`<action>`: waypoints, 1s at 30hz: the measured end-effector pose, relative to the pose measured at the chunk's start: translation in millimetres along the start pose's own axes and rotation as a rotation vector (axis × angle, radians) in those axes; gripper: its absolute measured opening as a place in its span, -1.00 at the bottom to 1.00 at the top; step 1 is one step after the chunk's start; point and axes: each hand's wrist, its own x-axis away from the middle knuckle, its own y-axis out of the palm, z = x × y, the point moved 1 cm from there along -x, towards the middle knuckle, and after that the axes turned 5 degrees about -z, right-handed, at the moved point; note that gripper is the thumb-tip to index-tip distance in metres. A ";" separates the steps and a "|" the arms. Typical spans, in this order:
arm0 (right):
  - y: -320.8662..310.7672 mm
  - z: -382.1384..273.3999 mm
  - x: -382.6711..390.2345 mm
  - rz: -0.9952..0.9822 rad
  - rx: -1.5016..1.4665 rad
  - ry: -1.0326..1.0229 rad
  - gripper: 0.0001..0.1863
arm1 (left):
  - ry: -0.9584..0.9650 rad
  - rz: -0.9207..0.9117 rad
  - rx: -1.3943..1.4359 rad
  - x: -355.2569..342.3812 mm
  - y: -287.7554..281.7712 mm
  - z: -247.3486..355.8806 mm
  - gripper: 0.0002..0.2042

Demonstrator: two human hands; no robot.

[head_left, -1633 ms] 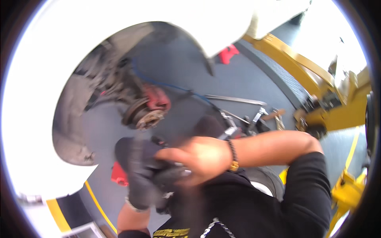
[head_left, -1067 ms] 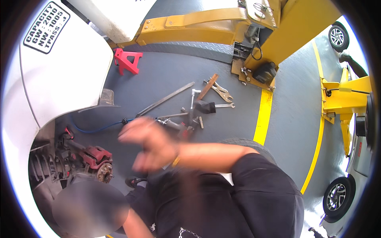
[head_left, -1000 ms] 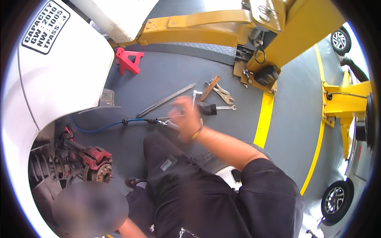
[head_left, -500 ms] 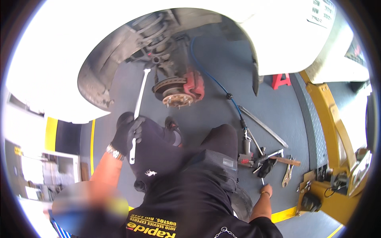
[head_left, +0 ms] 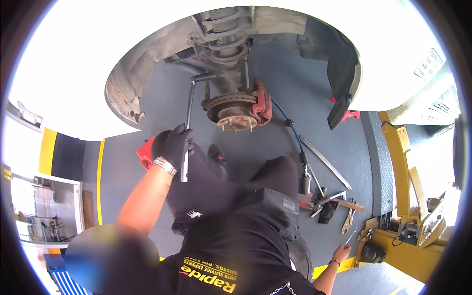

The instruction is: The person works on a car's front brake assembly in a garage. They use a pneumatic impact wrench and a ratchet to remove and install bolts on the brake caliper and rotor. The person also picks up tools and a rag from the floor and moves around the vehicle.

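My left hand [head_left: 176, 143], in a black glove with a metal watch at the wrist, grips the lower end of a long steel wrench [head_left: 188, 118]. The bar runs up to a bent head that sits against the suspension knuckle [head_left: 223, 78], just left of the bare brake disc [head_left: 231, 107] and its red caliper [head_left: 263, 101]. My right hand [head_left: 339, 253], bare with a dark wristband, is low at the right near the floor, fingers apart, just below a small spanner [head_left: 350, 237]. It holds nothing.
A white car body and wheel arch [head_left: 128, 83] curve overhead. On the grey floor lie a blue air hose [head_left: 291, 129], an air tool [head_left: 305, 183], a long flat bar [head_left: 325, 162] and several hand tools [head_left: 334, 201]. A yellow lift arm [head_left: 405, 196] stands right, a red stand [head_left: 350, 114] behind.
The view has swung from the tools on the floor back to the wheel hub. My left hand has raised the wrench and its head now rests on the knuckle. My right hand has dropped to the floor.
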 end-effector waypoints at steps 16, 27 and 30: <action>-40.7 -474.2 118.9 -0.818 -1.006 -0.294 -0.82 | 0.172 -0.155 0.046 -29.5 15.1 -46.7 -0.56; -0.2 -706.6 158.4 -0.990 -0.573 -0.683 -0.58 | 0.127 -0.283 0.267 -27.5 29.8 -51.7 -0.49; 30.9 -724.7 150.4 -0.854 -0.529 -0.736 -0.56 | 0.132 -0.414 0.478 -19.3 28.3 -57.3 -0.50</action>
